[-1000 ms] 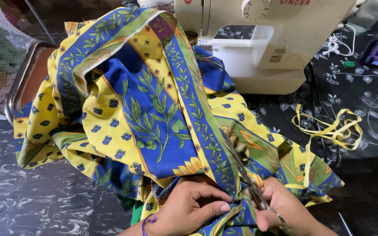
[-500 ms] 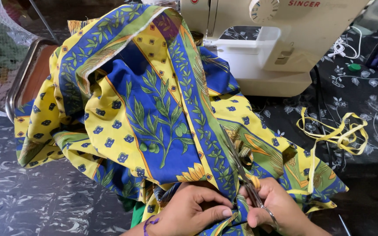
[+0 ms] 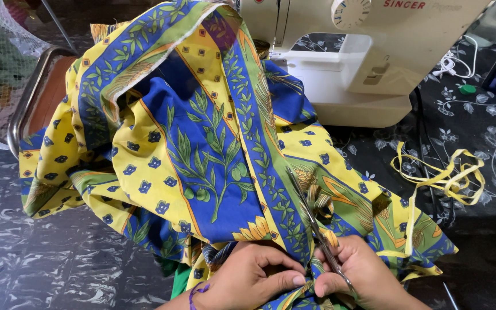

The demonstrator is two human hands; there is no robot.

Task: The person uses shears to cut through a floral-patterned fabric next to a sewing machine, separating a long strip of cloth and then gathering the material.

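1. The printed fabric [image 3: 202, 155] is woven cloth, matt and soft, creased in loose folds, in blue, yellow and green.
2. The scissors [image 3: 317, 229] have thin blades of bare metal with a dull shine.
3. The sewing machine [image 3: 363, 63] has a smooth cream plastic shell with a slight gloss.
4. The counter [image 3: 47, 258] is covered by a dark sheet with a glossy, slightly rippled, marbled look at its left edge.
5. The yellow strips [image 3: 443, 178] near the right edge are thin matt cloth.
6. The chair frame [image 3: 24, 109] at the left edge is shiny metal tube.
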